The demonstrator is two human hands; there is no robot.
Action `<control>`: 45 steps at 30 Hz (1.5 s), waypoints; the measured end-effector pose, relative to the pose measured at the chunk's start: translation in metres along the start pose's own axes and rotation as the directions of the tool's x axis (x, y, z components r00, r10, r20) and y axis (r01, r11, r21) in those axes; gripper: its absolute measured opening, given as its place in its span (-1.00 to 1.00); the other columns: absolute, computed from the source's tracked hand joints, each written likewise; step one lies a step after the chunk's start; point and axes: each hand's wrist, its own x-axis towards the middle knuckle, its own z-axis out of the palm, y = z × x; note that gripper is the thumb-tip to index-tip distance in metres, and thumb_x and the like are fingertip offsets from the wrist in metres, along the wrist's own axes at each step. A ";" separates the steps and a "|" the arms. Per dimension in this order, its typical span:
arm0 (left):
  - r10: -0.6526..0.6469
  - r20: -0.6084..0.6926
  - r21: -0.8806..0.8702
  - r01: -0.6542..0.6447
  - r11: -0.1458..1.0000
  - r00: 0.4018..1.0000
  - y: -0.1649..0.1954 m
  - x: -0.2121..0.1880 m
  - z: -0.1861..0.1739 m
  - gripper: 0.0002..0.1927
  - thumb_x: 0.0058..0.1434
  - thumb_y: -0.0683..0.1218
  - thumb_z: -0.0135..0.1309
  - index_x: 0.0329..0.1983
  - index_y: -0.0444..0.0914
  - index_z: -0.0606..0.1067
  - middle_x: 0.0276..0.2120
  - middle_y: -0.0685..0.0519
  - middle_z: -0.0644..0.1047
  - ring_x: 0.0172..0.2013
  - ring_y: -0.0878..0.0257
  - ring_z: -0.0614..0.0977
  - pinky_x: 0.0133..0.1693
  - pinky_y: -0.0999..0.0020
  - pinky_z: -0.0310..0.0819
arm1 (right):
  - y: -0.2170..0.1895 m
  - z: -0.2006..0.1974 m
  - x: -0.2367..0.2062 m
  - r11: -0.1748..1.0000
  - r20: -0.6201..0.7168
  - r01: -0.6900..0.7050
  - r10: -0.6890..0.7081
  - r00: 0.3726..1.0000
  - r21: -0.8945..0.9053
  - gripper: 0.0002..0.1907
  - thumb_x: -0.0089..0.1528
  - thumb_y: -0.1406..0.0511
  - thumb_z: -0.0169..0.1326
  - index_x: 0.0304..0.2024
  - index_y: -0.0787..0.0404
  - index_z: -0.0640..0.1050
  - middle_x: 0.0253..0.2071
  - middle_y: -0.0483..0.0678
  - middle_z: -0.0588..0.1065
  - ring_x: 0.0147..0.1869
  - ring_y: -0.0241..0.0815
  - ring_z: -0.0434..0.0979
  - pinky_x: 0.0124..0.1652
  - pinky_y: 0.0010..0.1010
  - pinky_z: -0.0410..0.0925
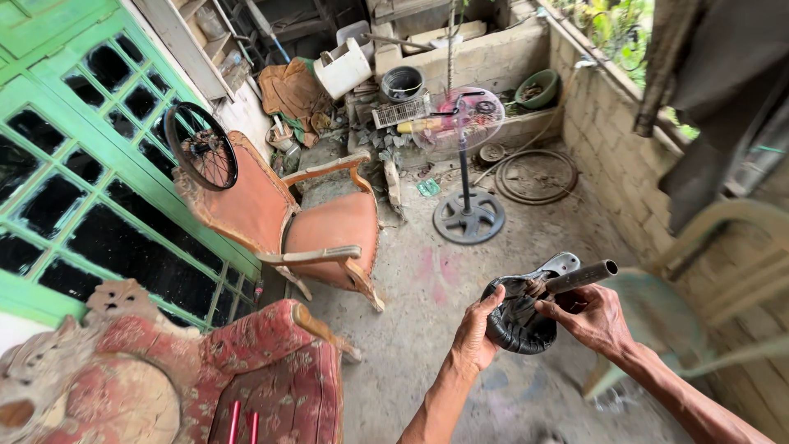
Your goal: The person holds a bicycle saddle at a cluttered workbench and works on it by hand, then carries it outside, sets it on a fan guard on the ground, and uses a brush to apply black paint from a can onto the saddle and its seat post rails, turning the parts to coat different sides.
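My left hand (pixel 475 337) and my right hand (pixel 593 316) both hold an upturned black bicycle saddle (pixel 516 319) in front of me. Its underside faces up, with a grey metal clamp bracket (pixel 562 264) and a metal seat post (pixel 582 276) sticking out to the right. The left hand grips the saddle's left edge with the thumb on its rim. My right hand's fingers rest on the rails beside the post.
An orange wooden armchair (pixel 329 230) stands mid-left with a bicycle wheel (pixel 200 146) behind it. A red patterned chair (pixel 246 370) is at lower left. A standing fan (pixel 465 164) stands ahead. A pale plastic chair (pixel 723 279) is at right, green windows at left, clutter at the back.
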 end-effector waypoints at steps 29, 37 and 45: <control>0.084 -0.218 -0.055 -0.098 0.994 0.972 0.273 0.480 -0.216 -0.56 0.16 -0.10 0.22 0.09 -0.38 0.53 -0.08 -0.09 0.64 -0.11 0.10 0.68 0.01 0.18 0.56 | 0.126 0.134 0.521 0.949 0.100 -0.314 0.309 0.946 0.034 -0.28 0.16 -0.03 0.22 0.24 0.24 0.43 -0.05 0.05 0.63 -0.14 -0.13 0.68 -0.20 -0.25 0.55; 0.118 -0.305 -0.140 -0.167 0.976 0.945 0.371 0.559 -0.256 -0.54 0.15 -0.11 0.20 0.12 -0.35 0.49 -0.04 -0.04 0.61 -0.03 0.11 0.64 0.09 0.15 0.51 | 0.167 0.201 0.619 0.308 0.348 -0.794 0.773 0.530 0.525 0.07 0.20 0.02 0.17 0.53 0.19 -0.14 0.46 0.29 0.16 0.39 0.34 0.34 0.03 0.24 0.49; 0.186 -0.387 -0.144 -0.259 0.955 0.903 0.411 0.600 -0.250 -0.55 0.17 -0.13 0.15 0.13 -0.35 0.48 0.01 -0.03 0.60 0.00 0.11 0.63 0.10 0.12 0.49 | 0.187 0.214 0.673 0.171 0.314 -0.712 0.810 0.495 0.681 -0.03 0.26 0.09 0.11 0.53 -0.08 -0.18 0.33 0.29 0.23 0.28 0.36 0.39 0.02 0.38 0.41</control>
